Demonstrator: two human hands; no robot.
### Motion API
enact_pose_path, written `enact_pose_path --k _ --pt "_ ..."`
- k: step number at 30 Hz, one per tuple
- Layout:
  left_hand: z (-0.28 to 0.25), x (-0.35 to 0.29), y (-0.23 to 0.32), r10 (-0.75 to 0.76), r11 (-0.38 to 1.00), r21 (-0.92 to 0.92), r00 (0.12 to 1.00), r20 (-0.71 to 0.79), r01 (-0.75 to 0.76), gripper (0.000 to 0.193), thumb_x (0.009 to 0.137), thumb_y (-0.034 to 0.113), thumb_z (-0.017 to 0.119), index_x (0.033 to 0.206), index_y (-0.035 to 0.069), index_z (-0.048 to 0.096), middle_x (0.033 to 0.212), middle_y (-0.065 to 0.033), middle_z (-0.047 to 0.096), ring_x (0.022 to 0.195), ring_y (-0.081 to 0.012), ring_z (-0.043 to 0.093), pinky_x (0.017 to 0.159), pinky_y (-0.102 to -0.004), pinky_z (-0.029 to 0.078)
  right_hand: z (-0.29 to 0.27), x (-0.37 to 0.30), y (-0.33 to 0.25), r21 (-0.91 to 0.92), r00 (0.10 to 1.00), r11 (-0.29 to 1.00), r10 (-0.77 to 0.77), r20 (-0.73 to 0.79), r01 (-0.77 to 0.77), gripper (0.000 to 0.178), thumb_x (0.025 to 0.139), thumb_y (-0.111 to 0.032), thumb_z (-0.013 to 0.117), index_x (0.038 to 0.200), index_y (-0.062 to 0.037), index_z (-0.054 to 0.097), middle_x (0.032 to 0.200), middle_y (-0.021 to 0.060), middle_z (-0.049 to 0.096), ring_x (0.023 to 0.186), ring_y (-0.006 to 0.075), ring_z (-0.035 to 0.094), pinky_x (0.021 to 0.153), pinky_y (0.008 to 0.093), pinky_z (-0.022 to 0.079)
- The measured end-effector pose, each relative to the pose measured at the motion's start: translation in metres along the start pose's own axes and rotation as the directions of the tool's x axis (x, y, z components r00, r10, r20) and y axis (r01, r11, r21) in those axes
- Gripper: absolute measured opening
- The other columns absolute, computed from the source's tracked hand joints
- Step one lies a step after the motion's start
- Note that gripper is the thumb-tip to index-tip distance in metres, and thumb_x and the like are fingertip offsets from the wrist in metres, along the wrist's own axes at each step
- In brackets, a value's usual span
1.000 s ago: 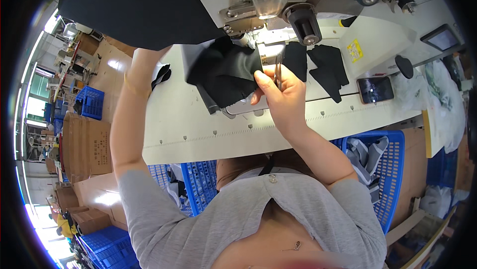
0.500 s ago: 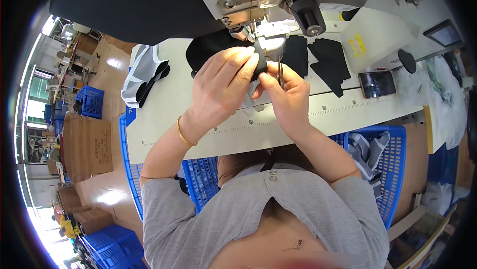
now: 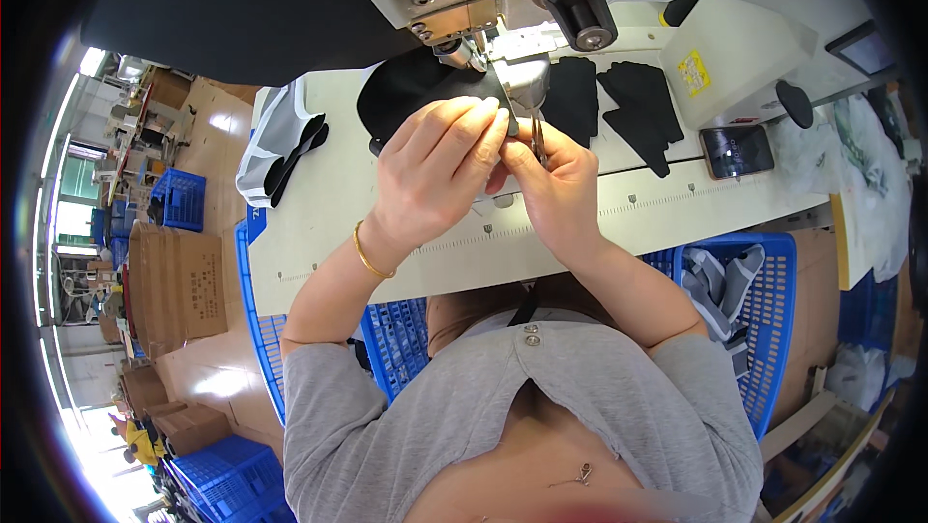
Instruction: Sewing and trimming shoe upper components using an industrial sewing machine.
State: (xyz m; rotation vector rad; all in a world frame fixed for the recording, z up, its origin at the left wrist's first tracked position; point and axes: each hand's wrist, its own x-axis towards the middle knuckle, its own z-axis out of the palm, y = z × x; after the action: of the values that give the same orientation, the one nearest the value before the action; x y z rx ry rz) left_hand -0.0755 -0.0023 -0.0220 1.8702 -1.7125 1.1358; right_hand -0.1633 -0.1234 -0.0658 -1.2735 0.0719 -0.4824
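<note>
A piece of black fabric (image 3: 411,88) lies under the head of the sewing machine (image 3: 454,20), its near edge raised toward me. With fingertips pressed together, my left hand (image 3: 433,158) grips that edge just in front of the needle area. Right beside it, my right hand (image 3: 564,196) is closed, thumb and index finger at the fabric's edge. Thread snips (image 3: 538,141), slim and metal, stick up between the right hand's fingers, points toward the machine. The fingers hide their handle and part of the fabric edge.
More black cut pieces (image 3: 638,107) lie right of the machine, near a phone (image 3: 737,152). Grey and black pieces (image 3: 278,151) rest at the table's left end. Blue baskets (image 3: 773,330) stand below the table's front edge; a cardboard box (image 3: 174,286) sits on the floor at left.
The view has shifted slightly. Both hands keep their grip at the fabric edge, and more of the fabric shows flat between the left hand and the machine.
</note>
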Motion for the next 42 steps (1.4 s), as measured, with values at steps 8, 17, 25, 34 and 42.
enact_pose_path --k 8,17,25,34,42 --pt "0.003 0.0 0.005 -0.018 0.999 -0.039 0.999 -0.034 0.016 0.032 0.061 -0.001 0.071 0.092 -0.005 0.07 0.098 -0.0127 0.069 0.09 -0.0272 0.068 0.076 -0.0347 0.058 -0.005 0.0 0.003 -0.051 1.0 0.998 -0.021 0.004 0.021 0.017 0.093 -0.01 0.056 0.098 0.0013 0.067 0.068 0.0048 0.068 0.063 0.0071 0.064 0.054 0.0218 0.046" --pt "-0.004 -0.004 -0.007 -0.004 0.997 -0.077 1.0 0.006 0.005 0.027 0.064 0.002 0.07 0.091 -0.005 0.07 0.098 -0.0131 0.069 0.091 -0.0273 0.069 0.077 -0.0344 0.059 0.007 -0.002 0.008 -0.047 1.0 0.999 -0.02 -0.025 0.018 0.014 0.094 -0.012 0.057 0.096 -0.0023 0.068 0.067 0.0039 0.069 0.054 0.0005 0.049 0.049 0.0199 0.038" --pt "-0.008 -0.004 -0.02 0.036 0.996 -0.088 0.998 0.044 -0.032 0.038 0.061 0.01 0.066 0.095 -0.006 0.068 0.099 -0.0136 0.067 0.094 -0.028 0.068 0.081 -0.0361 0.059 0.015 0.003 -0.001 -0.006 1.0 1.0 0.029 -0.005 -0.03 0.014 0.095 -0.011 0.055 0.093 -0.0027 0.066 0.068 0.0026 0.068 0.052 -0.0007 0.047 0.044 0.0196 0.034" --pt "0.001 0.0 -0.03 0.027 0.998 -0.057 0.999 0.028 -0.025 0.039 0.063 0.012 0.066 0.098 -0.003 0.068 0.101 -0.0102 0.067 0.095 -0.0264 0.067 0.081 -0.0354 0.058 0.018 0.016 0.0 0.044 1.0 0.999 -0.012 -0.018 0.013 0.018 0.097 -0.009 0.055 0.105 0.0001 0.067 0.074 0.003 0.068 0.064 0.0041 0.059 0.056 0.0201 0.044" --pt "0.004 -0.005 -0.036 0.041 0.999 -0.022 0.999 0.005 -0.041 0.042 0.061 0.016 0.068 0.1 -0.002 0.068 0.102 -0.0092 0.066 0.096 -0.0254 0.066 0.082 -0.0362 0.057 0.023 0.017 0.004 0.117 0.999 0.992 -0.045 -0.016 0.047 0.021 0.098 -0.005 0.053 0.111 0.0023 0.066 0.078 0.0027 0.067 0.07 0.0066 0.063 0.062 0.0207 0.047"
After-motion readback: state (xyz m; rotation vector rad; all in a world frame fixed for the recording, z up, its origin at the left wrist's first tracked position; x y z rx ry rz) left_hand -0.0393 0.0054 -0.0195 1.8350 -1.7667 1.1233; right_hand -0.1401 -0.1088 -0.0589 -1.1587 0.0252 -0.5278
